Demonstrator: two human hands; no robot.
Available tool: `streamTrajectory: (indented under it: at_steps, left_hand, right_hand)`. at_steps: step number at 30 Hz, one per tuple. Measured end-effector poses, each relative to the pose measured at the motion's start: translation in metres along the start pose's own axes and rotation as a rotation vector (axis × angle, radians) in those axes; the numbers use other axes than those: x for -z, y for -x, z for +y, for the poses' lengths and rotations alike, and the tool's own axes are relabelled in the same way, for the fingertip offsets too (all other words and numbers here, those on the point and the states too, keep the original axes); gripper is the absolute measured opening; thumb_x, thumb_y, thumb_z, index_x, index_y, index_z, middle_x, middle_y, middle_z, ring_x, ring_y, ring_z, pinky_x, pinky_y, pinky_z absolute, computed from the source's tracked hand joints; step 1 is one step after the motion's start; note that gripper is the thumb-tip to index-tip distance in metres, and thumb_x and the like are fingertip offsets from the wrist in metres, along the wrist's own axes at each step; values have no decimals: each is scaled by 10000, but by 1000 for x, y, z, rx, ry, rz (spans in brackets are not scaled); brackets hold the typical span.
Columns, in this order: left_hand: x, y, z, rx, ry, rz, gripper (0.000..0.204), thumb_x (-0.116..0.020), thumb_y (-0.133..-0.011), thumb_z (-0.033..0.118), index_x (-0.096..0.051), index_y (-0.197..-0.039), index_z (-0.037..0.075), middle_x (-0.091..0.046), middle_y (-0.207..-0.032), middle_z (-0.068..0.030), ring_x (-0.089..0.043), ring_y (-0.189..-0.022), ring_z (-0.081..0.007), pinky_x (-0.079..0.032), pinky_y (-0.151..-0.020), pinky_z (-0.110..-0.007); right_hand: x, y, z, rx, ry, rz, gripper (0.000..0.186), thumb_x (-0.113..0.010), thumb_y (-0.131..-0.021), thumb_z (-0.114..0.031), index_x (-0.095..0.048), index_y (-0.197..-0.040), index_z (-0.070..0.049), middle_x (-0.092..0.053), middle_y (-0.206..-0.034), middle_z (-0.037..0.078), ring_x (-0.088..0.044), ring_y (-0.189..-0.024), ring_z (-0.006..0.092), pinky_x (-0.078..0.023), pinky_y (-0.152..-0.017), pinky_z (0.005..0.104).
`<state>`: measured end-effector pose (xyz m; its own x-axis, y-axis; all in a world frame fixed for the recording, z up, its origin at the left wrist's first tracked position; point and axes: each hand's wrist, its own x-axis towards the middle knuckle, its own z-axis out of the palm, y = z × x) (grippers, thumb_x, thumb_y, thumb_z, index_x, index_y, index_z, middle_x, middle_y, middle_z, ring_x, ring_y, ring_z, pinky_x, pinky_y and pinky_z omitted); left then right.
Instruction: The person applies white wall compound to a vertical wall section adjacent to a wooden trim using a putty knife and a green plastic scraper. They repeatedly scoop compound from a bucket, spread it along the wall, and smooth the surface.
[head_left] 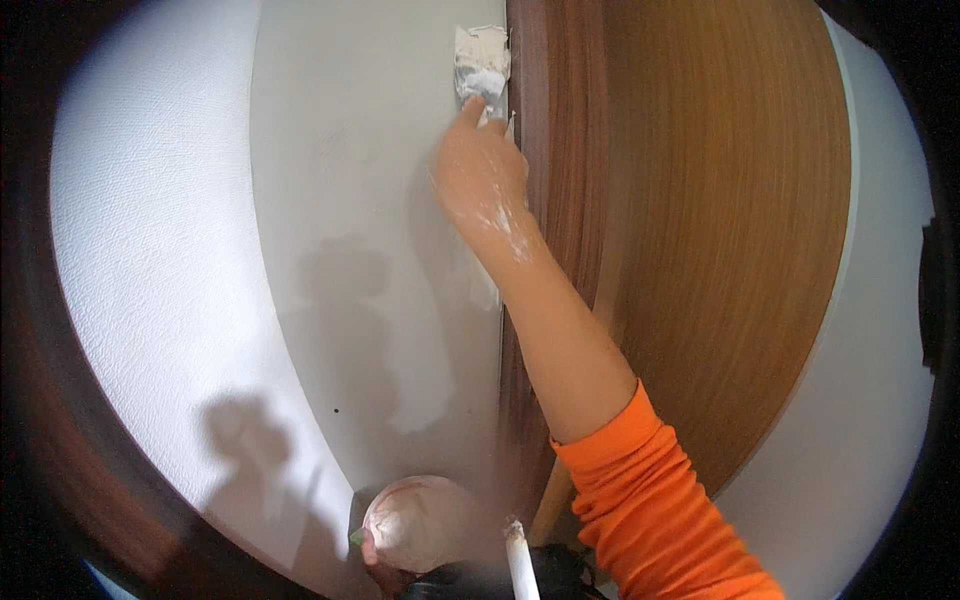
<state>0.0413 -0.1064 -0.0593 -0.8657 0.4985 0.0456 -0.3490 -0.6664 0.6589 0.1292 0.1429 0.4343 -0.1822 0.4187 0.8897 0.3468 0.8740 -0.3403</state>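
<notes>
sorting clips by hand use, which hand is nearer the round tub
Left: the left hand holds the round tub at its left rim; the right hand is well above it, holding the scraper.

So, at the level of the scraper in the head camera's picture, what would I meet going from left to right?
White textured wall → smooth grey panel → scraper with whitish paste → dark brown frame → lighter brown wood panel → pale wall at the right.

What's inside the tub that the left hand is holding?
Whitish paste shows inside the tub, by the wall nearest the left hand. Whatever lies under the paste is covered and can't be seen.
</notes>
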Motion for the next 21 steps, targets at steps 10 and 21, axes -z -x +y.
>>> streamTrajectory:
  at_steps: [10, 21]
  left_hand:
    - [-15, 7, 10, 31, -20, -33, 694, -382, -1009, 551, -452, -1463, 31, -560, -1386, -198, -574, -1243, -373, -489, -1036, -529]
    - [-2, 1, 5, 62, -35, -24, 697, -373, -1011, 554, -445, -1471, 35, -553, -1393, -199, -569, -1248, -379, -485, -1040, -532]
  right_hand:
    - [49, -29, -13, 141, 20, 122, 444, -539, -941, -74, -501, -1337, 122, -605, -1156, 331, -670, -1020, 494, -565, -867, 537]
    - [33, -8, 19, 87, 116, 9, 381, -494, -957, -77, -564, -1284, 104, -629, -1154, 316, -679, -1033, 460, -561, -867, 535]
